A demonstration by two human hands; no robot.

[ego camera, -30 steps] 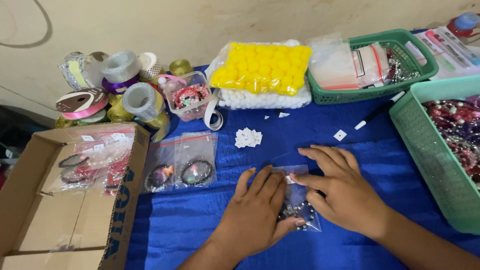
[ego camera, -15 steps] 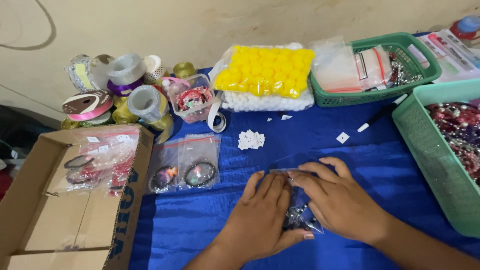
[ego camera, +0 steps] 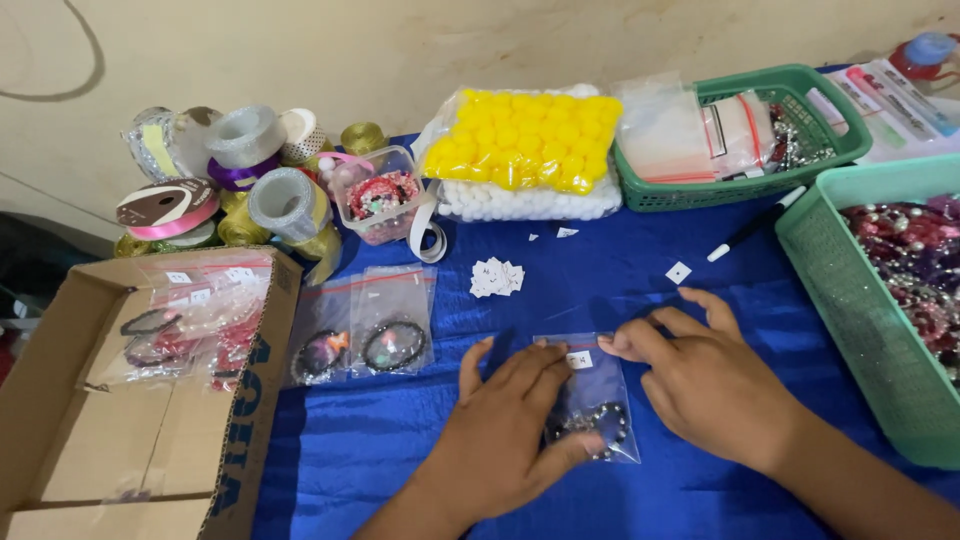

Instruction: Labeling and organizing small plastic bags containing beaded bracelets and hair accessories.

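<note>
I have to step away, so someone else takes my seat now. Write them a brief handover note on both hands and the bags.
Left hand: flat on the small clear zip bag holding a dark bead bracelet, on the blue cloth.
Right hand: fingertips at the bag's top edge.
Done: two similar bagged bracelets lie left of it; more in the cardboard box.
Left: loose beadwork fills the mint green basket.

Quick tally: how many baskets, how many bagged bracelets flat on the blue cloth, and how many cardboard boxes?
Baskets: 2, dark green and light green.
Bagged bracelets on the cloth: 3, two beside the box, one under both hands.
Cardboard boxes: 1.
Total: 6.
</note>
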